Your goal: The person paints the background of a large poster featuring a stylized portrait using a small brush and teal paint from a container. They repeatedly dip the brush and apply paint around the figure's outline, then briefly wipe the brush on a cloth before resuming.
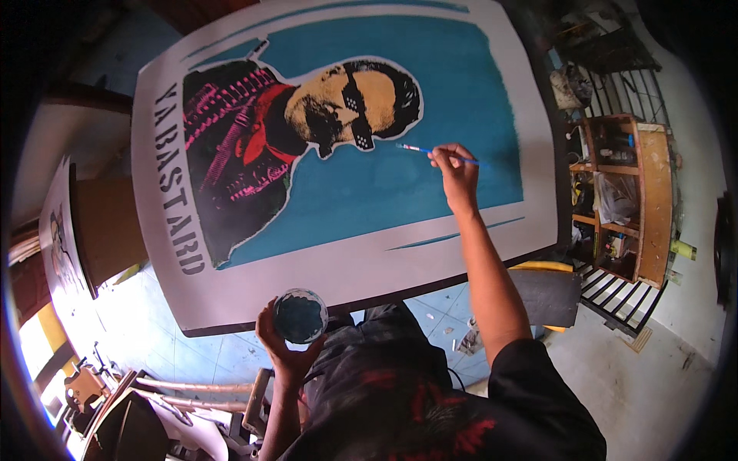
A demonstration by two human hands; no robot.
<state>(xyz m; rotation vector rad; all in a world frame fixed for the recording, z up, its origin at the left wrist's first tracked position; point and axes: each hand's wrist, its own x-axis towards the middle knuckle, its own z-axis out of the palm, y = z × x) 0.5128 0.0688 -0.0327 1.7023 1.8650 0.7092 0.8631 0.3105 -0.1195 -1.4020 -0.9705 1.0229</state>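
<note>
Gripping a slim blue brush (417, 148) in closed fingers, the right hand (455, 165) holds its tip by the printed figure's dark glasses (354, 102), over the painting's teal ground — whether it touches, I cannot tell. The left hand (295, 357) is half open, curled around a cup (300, 316) of dark teal paint. The painting (369, 200) lies before the person on a dark board (564, 192); the right forearm (493, 288) crosses and hides part of its white margin, and the cup overlaps its near edge. At right stand a wooden shelf unit (655, 200) with a plastic bag (615, 198) and a black slatted rack (624, 298); at left, a second picture (65, 250) above blue floor tiles (223, 357).
</note>
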